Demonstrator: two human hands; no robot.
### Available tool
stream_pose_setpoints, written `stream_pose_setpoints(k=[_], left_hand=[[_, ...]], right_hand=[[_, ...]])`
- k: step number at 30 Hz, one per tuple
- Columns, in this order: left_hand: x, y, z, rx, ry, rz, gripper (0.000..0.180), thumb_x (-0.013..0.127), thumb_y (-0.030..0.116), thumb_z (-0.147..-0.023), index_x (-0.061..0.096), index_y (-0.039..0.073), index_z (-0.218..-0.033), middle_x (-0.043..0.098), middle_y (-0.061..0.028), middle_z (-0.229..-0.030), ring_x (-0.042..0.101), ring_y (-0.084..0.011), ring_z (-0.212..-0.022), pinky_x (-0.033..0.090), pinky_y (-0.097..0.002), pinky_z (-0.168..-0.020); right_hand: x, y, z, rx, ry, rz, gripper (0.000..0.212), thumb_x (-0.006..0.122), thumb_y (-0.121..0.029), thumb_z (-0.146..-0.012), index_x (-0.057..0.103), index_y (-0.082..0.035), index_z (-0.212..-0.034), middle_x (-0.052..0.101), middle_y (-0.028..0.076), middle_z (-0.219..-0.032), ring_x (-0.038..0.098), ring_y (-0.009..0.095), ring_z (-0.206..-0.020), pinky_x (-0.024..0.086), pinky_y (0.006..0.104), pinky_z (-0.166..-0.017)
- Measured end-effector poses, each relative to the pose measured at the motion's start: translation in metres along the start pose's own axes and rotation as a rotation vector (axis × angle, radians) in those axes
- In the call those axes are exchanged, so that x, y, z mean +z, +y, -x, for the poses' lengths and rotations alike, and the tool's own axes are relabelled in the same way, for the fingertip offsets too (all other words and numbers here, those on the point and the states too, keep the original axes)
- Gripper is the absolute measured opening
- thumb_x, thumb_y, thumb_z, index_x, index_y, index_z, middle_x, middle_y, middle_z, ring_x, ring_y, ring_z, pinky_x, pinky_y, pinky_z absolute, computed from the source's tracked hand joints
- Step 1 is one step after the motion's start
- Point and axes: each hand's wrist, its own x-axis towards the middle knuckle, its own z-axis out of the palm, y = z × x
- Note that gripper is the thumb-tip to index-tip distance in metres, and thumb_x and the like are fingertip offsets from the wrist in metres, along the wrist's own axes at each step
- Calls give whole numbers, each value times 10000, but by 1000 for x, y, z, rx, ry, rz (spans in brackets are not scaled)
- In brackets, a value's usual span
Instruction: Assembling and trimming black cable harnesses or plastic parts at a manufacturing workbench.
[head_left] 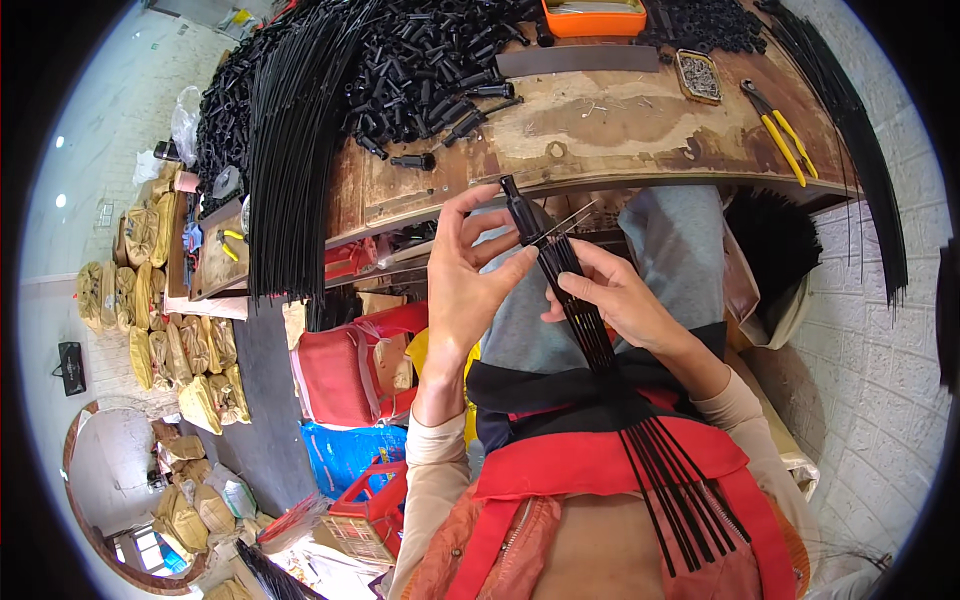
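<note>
left hand (pixel 468 270): it is rising from the lower edge in a beige sleeve, palm turned toward the camera, fingers bent loosely around the upper end of the bundle of black rods (pixel 585 320), fingertips touching it just below the black cap.
right hand (pixel 622 300): it is coming in from the lower right, thumb and fingers pinching the same bundle a little lower down, knuckles toward the camera.
bundle of black rods: it is running on a slant from the hands, just below the workbench edge, down across the lap, and is fanning out over the red apron (pixel 600 465) near the bottom of the view.
black cap (pixel 520 210): a small tube-shaped piece is sitting on the top end of the bundle, just in front of the bench edge; thin metal wires are sticking out beside it.
workbench (pixel 600 125): a worn wooden top is lying beyond the hands.
pile of black tubes (pixel 430 60): it is covering the bench's left and far part.
long black rods (pixel 295 150): a thick sheaf is hanging over the bench's left end.
orange tray (pixel 594 18): it is sitting at the far edge.
small tin (pixel 698 76): it is holding tiny metal bits, right of centre.
yellow-handled pliers (pixel 782 130): they are lying near the bench's right end.
yellow sacks (pixel 170 340): they are lining the floor on the left.
</note>
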Motion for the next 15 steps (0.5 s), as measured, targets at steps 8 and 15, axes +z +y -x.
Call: stream_pose_setpoints(k=[8, 15], left_hand=[[-6, -2, -3, -53, -39, 92, 658, 707, -129, -769, 425, 42, -1339, 600, -174, -1207, 637, -236, -1087, 537, -325, -915], [-8, -21, -7, -43, -7, 290, 689, 714, -135, -760, 407, 44, -1350, 623, -205, -1177, 644, -281, -1094, 543, -362, -929]], right_hand=[[-2, -3, 0, -10, -26, 26, 354, 527, -120, -997, 466, -1, -1325, 592, 68, -959, 615, 126, -875, 581, 388, -853], [1, -3, -1, -2, -25, 34, 352, 531, -129, -998, 469, -2, -1320, 597, 69, -962, 614, 126, -879, 581, 384, -852]])
